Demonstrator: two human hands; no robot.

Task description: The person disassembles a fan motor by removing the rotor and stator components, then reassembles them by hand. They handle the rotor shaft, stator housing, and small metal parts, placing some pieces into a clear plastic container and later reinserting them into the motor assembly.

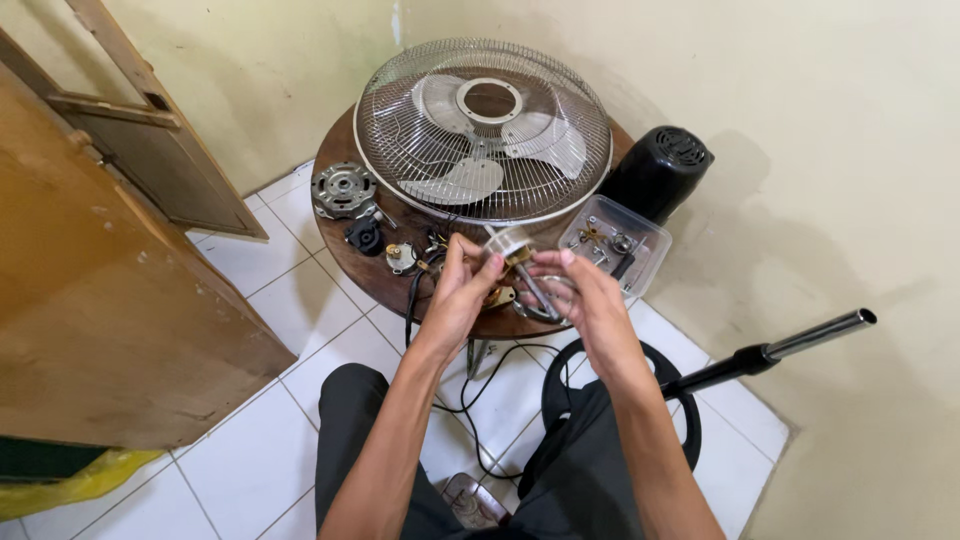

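A clear rectangular plastic container (615,240) of small parts sits on the round table's right edge, beside the fan grille

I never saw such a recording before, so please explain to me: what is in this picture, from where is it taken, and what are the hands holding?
A camera on a person's head looks down at their own two hands. The left hand and right hand together hold a small part with clear plastic and brass-coloured metal; what it is cannot be told. Below stands a round wooden table. On it lie a fan grille with blades, a metal motor part and a clear plastic tray of small pieces. A black motor cover sits behind.
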